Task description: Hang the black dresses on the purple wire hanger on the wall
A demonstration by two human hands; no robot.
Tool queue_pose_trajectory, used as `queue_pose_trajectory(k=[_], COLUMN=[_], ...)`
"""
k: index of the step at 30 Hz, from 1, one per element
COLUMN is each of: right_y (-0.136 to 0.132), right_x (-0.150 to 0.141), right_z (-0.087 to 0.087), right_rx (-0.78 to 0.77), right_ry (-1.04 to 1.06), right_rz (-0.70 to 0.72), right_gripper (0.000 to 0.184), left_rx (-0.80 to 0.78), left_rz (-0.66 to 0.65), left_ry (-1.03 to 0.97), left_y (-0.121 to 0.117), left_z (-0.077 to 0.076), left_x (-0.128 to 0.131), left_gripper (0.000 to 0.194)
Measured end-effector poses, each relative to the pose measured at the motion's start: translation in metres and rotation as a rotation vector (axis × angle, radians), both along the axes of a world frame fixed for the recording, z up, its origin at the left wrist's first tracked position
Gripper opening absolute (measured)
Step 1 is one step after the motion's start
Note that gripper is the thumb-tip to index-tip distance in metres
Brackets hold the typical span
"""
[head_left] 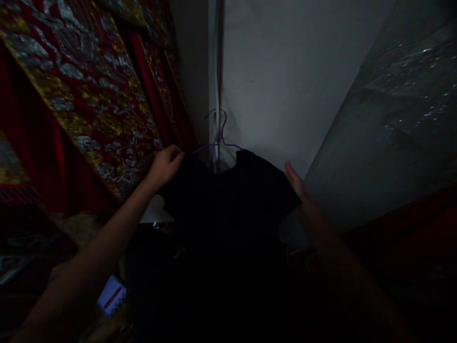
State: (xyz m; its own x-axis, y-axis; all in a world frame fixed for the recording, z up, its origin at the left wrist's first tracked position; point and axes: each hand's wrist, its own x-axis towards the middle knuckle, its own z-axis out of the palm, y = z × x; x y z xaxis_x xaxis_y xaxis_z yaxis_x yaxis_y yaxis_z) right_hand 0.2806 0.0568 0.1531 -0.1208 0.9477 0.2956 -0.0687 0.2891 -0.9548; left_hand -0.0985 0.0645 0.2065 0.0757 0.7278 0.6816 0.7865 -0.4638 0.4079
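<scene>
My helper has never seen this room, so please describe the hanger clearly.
Find the pale wall, then the upright strip at its left. There, hook above the dark garment, is the hanger: thin purple wire, unlike the pale strip.

Your bare left hand (166, 166) runs into a long, slim, bare left forearm (110, 238), uncovered right down to the frame edge. Your bare right hand (295, 183) and slim, bare right forearm (333, 244) are way dimmer, lower part basically lost in shadow.

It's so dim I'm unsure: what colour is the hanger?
The hanger is dark purple; the head view shows it best.
</scene>
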Motion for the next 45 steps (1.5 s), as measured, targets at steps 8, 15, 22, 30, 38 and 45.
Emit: queue_pose_trajectory(k=[8, 15, 22, 30, 38, 45], right_y=[-0.013, -0.069, -0.119, -0.044, -0.026, 0.028], right_x=[0.003, -0.012, -0.061, -0.056, -0.053, -0.053], right_z=[0.026, 0.02, 0.001, -0.039, -0.014, 0.062], right_rx=[0.078, 0.157, 0.209, 0.444, -0.047, 0.056], right_ry=[0.0, 0.025, -0.728, -0.539, -0.152, 0.059], right_rz=[-0.195, -0.298, 0.627, 0.001, 0.217, 0.144], right_gripper=[0.039, 0.033, 0.028, 0.042, 0.044, 0.025], left_rx=[0.143, 0.006, -0.813, -0.669, 0.04, 0.461], left_rz=[-0.316, -0.395, -0.558, -0.416, -0.024, 0.082], left_ry=[0.141, -0.279, -0.531, 0.083, 0.14, -0.039], left_y=[-0.014, -0.053, -0.108, -0.146, -0.086, -0.066], left_z=[0.023, 0.038, 0.017, 0.021, 0.026, -0.026], left_x=[0.04, 0.059, 0.071, 0.02, -0.003, 0.007], left_gripper=[0.053, 0.057, 0.052, 0.033, 0.027, 0.02])
